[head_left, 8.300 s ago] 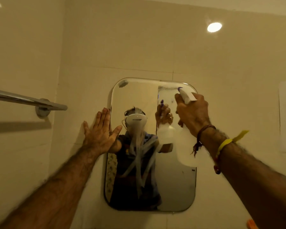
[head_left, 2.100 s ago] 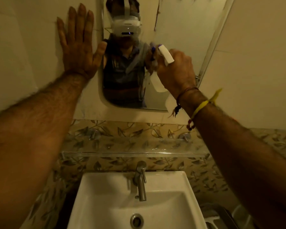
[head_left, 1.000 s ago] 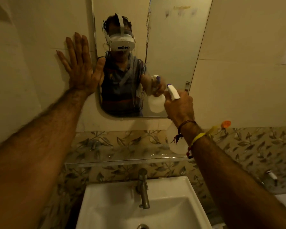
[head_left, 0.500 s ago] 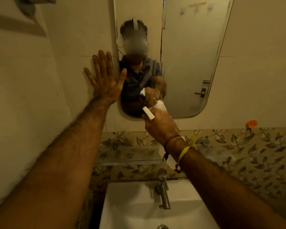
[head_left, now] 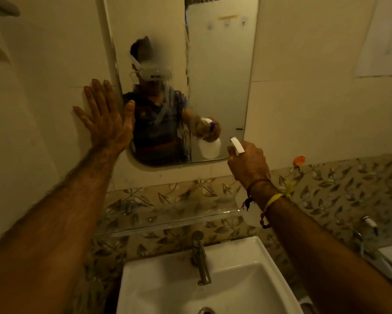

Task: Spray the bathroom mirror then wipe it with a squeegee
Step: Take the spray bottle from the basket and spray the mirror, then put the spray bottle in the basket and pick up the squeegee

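Spray bottle (head_left: 237, 148) is clamped in the right hand (head_left: 249, 165), held just off the mirror's (head_left: 220, 71) lower-right corner, above the glass shelf (head_left: 167, 219). Left hand (head_left: 105, 123) is pressed flat, fingers apart, on wall w/ thumb over mirror edge. Wet streaks are seen on glass.

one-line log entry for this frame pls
phase: spraying | right hand: grips spray bottle, nozzle toward mirror lower corner | left hand: flat on wall at mirror edge | squeegee: not in view
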`<state>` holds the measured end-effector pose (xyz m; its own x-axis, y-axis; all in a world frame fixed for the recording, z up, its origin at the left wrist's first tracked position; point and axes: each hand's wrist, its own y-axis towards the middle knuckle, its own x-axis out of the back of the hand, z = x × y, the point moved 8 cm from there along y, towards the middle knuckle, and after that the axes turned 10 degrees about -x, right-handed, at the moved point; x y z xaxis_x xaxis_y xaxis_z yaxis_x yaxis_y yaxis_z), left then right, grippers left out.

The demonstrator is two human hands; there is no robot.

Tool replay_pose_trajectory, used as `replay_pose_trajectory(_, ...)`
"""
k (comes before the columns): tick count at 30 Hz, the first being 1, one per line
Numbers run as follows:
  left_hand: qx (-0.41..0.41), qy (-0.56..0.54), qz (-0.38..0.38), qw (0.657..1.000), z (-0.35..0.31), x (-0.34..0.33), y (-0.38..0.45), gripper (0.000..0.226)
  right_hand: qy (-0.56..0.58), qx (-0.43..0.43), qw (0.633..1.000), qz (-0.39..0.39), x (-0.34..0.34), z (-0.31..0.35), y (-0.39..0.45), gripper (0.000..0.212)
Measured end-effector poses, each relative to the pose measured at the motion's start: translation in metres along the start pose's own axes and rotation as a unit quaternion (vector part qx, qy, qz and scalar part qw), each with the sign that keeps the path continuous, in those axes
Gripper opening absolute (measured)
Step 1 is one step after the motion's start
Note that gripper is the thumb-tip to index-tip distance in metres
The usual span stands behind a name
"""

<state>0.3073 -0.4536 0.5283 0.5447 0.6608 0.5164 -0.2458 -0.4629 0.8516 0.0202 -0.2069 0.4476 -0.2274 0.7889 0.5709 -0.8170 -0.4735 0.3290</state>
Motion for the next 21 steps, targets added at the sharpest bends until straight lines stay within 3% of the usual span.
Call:
replay_pose_trajectory(6, 0.024, -0.06, -0.054, 0.996, -0.041, 0.017, -0.042, 0.079, 0.056, 0.008, 0.998, -0.015, 0.023, -0.008, -0.006, 0.026)
replay_pose_trajectory(9, -0.034, -0.074, -0.089, 0.993, -0.087, 0.023, -0.075, 0.07, 0.088, 0.014, 0.996, -0.006, 0.029, -0.016, -0.016, 0.03)
replay_pose_trajectory(13, -0.109, -0.195, -0.095, 0.97, -0.159, 0.022, -0.136, 0.068, 0.172, 0.02, 0.984, -0.043, 0.051, -0.042, -0.037, 0.034)
replay_pose_trajectory(17, -0.148, -0.328, -0.006, 0.933, -0.24, 0.001, -0.22, 0.067, 0.266, -0.017, 0.963, -0.042, 0.076, -0.1, -0.051, 0.031)
replay_pose_trajectory(21, -0.122, -0.416, 0.156, 0.888, -0.306, -0.045, -0.305, 0.057, 0.271, -0.064, 0.958, -0.063, 0.096, -0.173, -0.069, 0.027)
